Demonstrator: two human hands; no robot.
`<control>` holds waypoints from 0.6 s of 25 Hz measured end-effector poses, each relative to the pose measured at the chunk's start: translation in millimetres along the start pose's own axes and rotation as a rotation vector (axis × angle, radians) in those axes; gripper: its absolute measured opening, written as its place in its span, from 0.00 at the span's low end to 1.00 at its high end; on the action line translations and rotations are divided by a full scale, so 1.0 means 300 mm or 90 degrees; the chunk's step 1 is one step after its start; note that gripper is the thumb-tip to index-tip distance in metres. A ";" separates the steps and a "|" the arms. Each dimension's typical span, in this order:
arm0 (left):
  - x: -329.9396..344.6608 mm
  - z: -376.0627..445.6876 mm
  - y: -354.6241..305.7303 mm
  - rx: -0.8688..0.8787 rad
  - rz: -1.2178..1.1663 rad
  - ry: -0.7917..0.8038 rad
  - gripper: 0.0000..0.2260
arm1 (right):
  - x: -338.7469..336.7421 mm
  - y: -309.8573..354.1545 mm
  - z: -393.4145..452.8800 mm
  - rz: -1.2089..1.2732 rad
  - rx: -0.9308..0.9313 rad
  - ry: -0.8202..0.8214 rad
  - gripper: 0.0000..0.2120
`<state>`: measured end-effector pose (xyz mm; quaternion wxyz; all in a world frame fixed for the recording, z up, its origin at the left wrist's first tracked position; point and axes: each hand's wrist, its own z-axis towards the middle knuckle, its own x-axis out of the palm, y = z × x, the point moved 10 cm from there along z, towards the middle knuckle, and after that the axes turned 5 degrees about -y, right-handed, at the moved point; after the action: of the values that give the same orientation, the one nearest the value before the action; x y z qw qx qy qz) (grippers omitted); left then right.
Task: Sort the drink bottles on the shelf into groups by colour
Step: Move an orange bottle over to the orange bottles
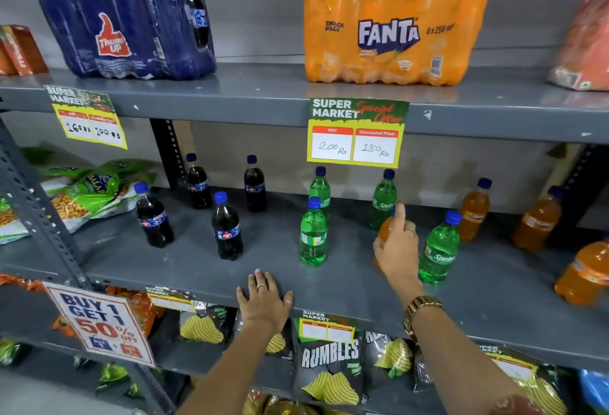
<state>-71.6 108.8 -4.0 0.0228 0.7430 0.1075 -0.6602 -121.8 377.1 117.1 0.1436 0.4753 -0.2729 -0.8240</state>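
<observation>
A: Middle grey metal shelf (184,266), contents?
B: Four dark cola bottles left, four green plastic bottles centre, orange ones right.
A: Hands?
B: Right hand (397,251) grip closed round small orange plastic bottle (385,229) among the greens; left hand (263,299) flat, holding nothing, on shelf edge.

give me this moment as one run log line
right hand: gripping orange bottle among green bottles | left hand: flat on shelf edge | dark group left, other orange bottles right

Bright, even light; wide-angle bending at edges, right side perhaps motion-blurred.
</observation>
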 end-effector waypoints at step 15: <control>0.063 -0.138 -0.507 0.230 -0.013 0.013 0.28 | -0.296 -0.257 -0.181 0.006 -0.005 -0.135 0.39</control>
<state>-57.9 266.8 -0.8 -0.1185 0.7406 -0.0052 -0.6614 -28.2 466.4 112.9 0.1197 0.3834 -0.2860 -0.8699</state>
